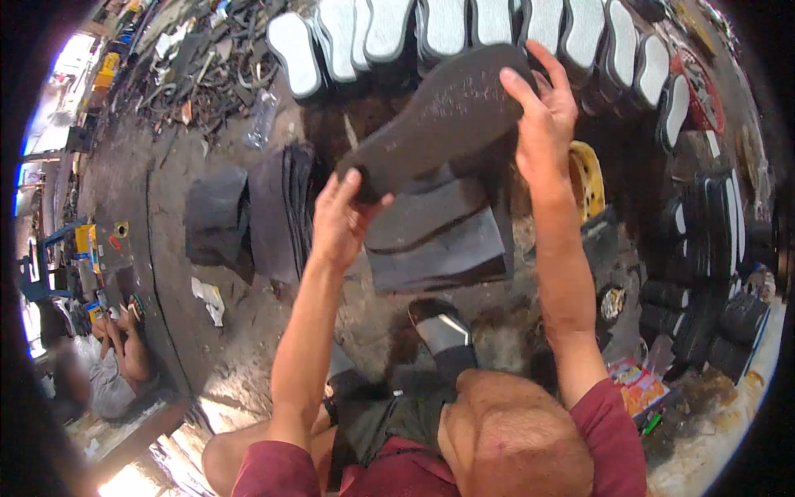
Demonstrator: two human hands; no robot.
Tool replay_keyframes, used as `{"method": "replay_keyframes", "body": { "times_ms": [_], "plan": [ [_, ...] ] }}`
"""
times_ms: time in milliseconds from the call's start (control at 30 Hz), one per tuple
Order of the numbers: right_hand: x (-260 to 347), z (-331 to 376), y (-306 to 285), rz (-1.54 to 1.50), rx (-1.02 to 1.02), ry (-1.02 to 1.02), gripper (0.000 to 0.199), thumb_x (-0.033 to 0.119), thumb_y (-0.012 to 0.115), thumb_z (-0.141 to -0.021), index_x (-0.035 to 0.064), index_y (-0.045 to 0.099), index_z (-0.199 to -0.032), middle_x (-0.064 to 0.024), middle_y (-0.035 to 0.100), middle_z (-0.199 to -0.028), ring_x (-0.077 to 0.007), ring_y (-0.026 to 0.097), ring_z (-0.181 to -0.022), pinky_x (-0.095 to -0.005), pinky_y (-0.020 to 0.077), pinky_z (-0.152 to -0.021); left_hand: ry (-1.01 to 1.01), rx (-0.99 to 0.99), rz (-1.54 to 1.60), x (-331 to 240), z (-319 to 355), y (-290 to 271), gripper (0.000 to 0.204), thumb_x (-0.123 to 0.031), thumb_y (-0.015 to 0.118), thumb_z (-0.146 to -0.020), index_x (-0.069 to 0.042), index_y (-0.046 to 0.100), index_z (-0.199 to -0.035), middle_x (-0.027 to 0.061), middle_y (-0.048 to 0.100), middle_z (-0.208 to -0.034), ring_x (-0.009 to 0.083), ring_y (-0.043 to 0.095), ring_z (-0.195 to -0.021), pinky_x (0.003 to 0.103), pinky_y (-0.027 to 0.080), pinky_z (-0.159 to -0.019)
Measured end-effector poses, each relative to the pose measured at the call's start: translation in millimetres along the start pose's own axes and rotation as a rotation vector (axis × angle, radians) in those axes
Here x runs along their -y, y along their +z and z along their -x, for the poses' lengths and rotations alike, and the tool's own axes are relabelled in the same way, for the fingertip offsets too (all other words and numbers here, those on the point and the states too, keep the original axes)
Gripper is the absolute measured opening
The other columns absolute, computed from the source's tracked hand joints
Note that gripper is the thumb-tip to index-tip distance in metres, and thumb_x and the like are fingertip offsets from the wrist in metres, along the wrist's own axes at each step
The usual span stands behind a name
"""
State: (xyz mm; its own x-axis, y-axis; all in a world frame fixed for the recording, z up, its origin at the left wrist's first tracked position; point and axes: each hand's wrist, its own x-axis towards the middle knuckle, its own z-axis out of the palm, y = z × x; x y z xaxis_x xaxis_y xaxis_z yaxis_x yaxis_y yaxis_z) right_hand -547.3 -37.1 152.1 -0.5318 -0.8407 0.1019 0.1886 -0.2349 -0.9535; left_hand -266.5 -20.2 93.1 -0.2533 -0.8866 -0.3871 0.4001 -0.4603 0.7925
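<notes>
A dark shoe sole is held up in front of me, tilted, with its broad end at the upper right. My left hand is closed on its narrow lower end, thumb on the face toward me. At the broad end my right hand grips the edge between thumb and fingers. Small marks speckle the sole's surface. Below it on the floor lie dark flat sheets, partly hidden by the sole. More dark sheets are stacked to the left of my left hand.
White-faced soles stand in a curved row at the far side. A yellow object with holes sits beside my right forearm. Dark soles are piled at the right. Scraps cover the far left floor. Another person sits at the left.
</notes>
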Motion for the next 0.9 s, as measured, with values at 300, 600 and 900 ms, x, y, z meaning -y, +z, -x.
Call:
{"method": "replay_keyframes", "body": {
  "times_ms": [300,600,900],
  "plan": [
    [25.9,98.2,-82.3,0.187,-0.291,-0.122,0.041,-0.001,0.069,-0.095,0.0013,0.063,-0.135,-0.0122,0.068,-0.124,-0.0198,0.065,-0.112,-0.0332,0.0524,-0.099,0.695,0.468,-1.506,122.8,60.1,-59.2,0.045,-0.023,0.084,-0.076,-0.008,0.071,-0.117,0.0119,0.073,-0.111,0.0341,0.066,-0.104,0.044,0.054,-0.091],
    [32.6,115.3,-87.6,0.02,-0.473,-0.096,0.044,-0.002,0.07,-0.094,-0.0001,0.059,-0.137,-0.015,0.067,-0.127,-0.0223,0.066,-0.113,-0.0363,0.0543,-0.099,-0.293,0.57,-1.166,94.0,-40.6,-62.9,0.025,-0.018,0.073,-0.094,-0.006,0.076,-0.116,0.0077,0.077,-0.108,0.0196,0.069,-0.101,0.036,0.054,-0.091],
    [-12.0,110.9,-80.1,0.021,-0.366,-0.017,0.044,-0.002,0.07,-0.095,-0.0018,0.059,-0.138,-0.0133,0.067,-0.129,-0.0202,0.066,-0.113,-0.033,0.0548,-0.098,-0.709,0.409,-0.736,80.6,-43.1,-65.7,0.048,-0.033,0.072,-0.097,-0.006,0.065,-0.135,0.0085,0.073,-0.114,0.0213,0.069,-0.103,0.039,0.056,-0.086]
  ]
}}
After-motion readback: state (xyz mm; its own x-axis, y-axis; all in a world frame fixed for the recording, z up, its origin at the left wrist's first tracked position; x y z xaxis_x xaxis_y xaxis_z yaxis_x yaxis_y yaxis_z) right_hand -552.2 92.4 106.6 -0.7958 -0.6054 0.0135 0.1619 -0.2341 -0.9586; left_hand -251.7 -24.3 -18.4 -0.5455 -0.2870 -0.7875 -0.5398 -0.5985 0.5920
